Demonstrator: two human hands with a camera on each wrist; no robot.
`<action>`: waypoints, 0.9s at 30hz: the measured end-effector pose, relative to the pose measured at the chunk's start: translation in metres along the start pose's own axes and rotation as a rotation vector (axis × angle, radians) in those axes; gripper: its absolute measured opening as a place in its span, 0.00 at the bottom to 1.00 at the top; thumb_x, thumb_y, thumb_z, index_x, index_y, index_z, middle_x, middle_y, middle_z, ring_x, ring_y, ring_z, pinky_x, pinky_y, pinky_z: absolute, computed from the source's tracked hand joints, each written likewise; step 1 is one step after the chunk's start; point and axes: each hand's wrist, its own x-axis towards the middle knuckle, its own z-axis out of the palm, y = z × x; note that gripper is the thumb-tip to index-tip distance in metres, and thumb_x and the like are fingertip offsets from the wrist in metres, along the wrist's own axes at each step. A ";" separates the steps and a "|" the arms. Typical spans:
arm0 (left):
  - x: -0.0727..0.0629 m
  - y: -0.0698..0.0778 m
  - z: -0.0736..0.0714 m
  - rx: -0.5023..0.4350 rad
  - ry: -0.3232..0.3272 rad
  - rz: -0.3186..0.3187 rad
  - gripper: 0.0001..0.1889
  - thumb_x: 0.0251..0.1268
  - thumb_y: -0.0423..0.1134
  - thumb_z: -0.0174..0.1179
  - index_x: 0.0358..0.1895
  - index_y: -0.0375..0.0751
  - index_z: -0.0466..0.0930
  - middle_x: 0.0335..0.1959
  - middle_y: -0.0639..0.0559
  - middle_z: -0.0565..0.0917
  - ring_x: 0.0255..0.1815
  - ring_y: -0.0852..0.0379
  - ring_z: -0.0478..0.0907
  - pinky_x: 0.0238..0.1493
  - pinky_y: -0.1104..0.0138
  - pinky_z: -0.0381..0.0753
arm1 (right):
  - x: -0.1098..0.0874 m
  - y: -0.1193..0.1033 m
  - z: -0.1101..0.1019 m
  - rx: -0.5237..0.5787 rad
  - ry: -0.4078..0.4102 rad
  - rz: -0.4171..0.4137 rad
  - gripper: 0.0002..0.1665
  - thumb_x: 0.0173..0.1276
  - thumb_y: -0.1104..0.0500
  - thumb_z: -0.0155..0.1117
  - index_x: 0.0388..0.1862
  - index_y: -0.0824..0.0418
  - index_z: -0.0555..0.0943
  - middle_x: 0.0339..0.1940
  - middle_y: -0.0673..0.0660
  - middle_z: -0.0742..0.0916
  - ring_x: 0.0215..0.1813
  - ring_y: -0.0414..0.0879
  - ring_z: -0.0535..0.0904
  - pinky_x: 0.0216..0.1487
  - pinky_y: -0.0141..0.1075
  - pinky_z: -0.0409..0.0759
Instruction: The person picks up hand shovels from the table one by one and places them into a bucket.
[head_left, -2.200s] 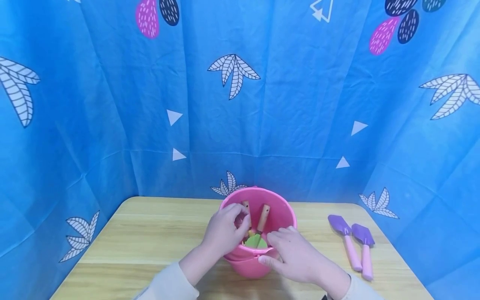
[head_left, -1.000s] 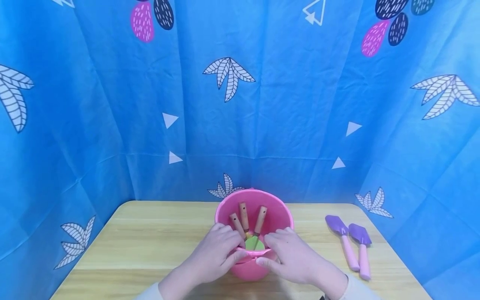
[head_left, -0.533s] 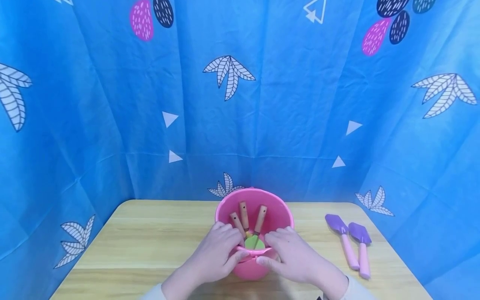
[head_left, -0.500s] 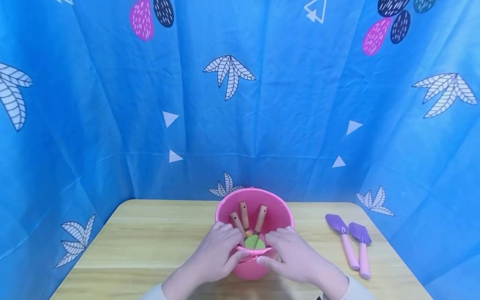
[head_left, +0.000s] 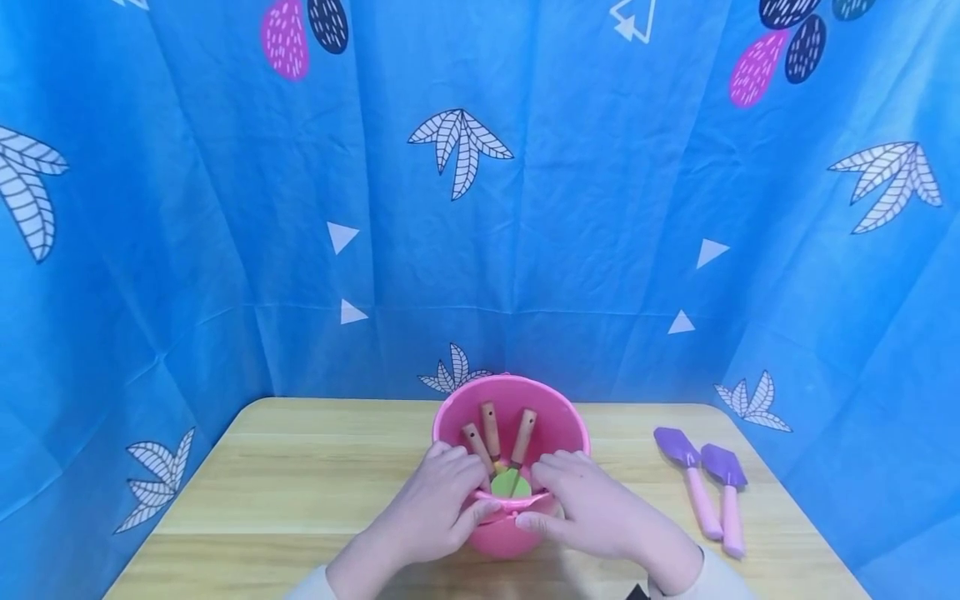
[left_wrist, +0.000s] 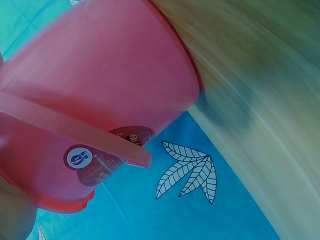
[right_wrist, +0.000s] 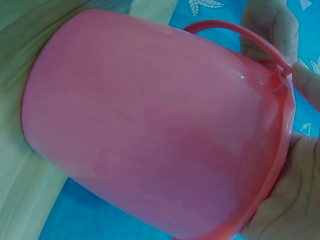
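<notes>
A pink bucket stands upright near the middle of the table. My left hand grips its near rim on the left, fingers over the edge and thumb outside. On the right side of that rim, my right hand holds on in the same way. Inside lean three wooden-handled tools; one handle runs down to a green, rounded head. The lower parts of the others are mostly hidden. The bucket's carrying handle hangs against its outer wall in the left wrist view, over a round label.
Two toy shovels with purple blades and pink handles, a left one and a right one, lie side by side on the wooden table, right of the bucket. A blue patterned cloth hangs behind and along both sides.
My left hand has come down from above the bucket's opening to its near rim, and three wooden handles now show inside. My right hand has stayed on the rim.
</notes>
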 end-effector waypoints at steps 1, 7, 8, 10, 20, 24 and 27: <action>0.000 0.000 0.000 0.000 -0.002 0.000 0.18 0.74 0.64 0.45 0.39 0.57 0.74 0.34 0.69 0.74 0.42 0.67 0.69 0.52 0.62 0.69 | 0.001 0.000 -0.001 0.001 0.001 -0.004 0.24 0.69 0.27 0.52 0.41 0.43 0.77 0.33 0.35 0.76 0.42 0.35 0.71 0.48 0.40 0.76; 0.000 0.000 -0.001 0.004 -0.009 0.005 0.18 0.75 0.64 0.45 0.39 0.57 0.74 0.33 0.68 0.74 0.42 0.67 0.69 0.52 0.62 0.68 | 0.002 -0.001 -0.006 0.024 -0.007 -0.012 0.22 0.68 0.27 0.54 0.36 0.42 0.74 0.29 0.36 0.74 0.39 0.35 0.69 0.42 0.33 0.74; 0.000 0.000 -0.001 0.003 -0.011 0.004 0.18 0.75 0.64 0.45 0.39 0.57 0.74 0.33 0.68 0.74 0.42 0.67 0.69 0.52 0.62 0.68 | 0.002 -0.001 -0.006 0.027 -0.011 -0.009 0.23 0.68 0.26 0.54 0.36 0.42 0.74 0.29 0.36 0.74 0.39 0.35 0.69 0.42 0.33 0.74; 0.000 0.000 0.000 0.003 -0.010 0.004 0.18 0.75 0.64 0.45 0.39 0.58 0.74 0.33 0.69 0.74 0.42 0.67 0.69 0.52 0.62 0.68 | 0.002 -0.001 -0.007 0.030 -0.014 -0.006 0.24 0.67 0.25 0.53 0.36 0.42 0.74 0.28 0.36 0.74 0.39 0.35 0.69 0.41 0.33 0.74; 0.001 0.000 0.000 0.006 0.000 0.013 0.17 0.74 0.64 0.45 0.39 0.58 0.74 0.31 0.69 0.72 0.40 0.67 0.68 0.50 0.63 0.68 | 0.002 -0.005 -0.009 -0.004 0.035 -0.015 0.23 0.67 0.27 0.56 0.39 0.42 0.76 0.33 0.35 0.75 0.42 0.34 0.69 0.45 0.34 0.76; 0.001 0.000 0.000 0.013 0.007 0.017 0.17 0.74 0.63 0.46 0.38 0.57 0.74 0.30 0.68 0.71 0.40 0.67 0.67 0.51 0.63 0.67 | 0.001 -0.006 -0.012 -0.025 0.056 -0.035 0.22 0.67 0.29 0.59 0.43 0.44 0.78 0.35 0.36 0.77 0.43 0.34 0.70 0.48 0.36 0.77; 0.001 0.000 0.000 0.021 0.013 0.024 0.16 0.74 0.62 0.48 0.38 0.56 0.74 0.30 0.68 0.71 0.40 0.66 0.67 0.51 0.63 0.66 | 0.001 -0.008 -0.015 -0.034 0.070 -0.045 0.21 0.67 0.32 0.63 0.44 0.45 0.78 0.36 0.36 0.78 0.44 0.34 0.70 0.48 0.36 0.78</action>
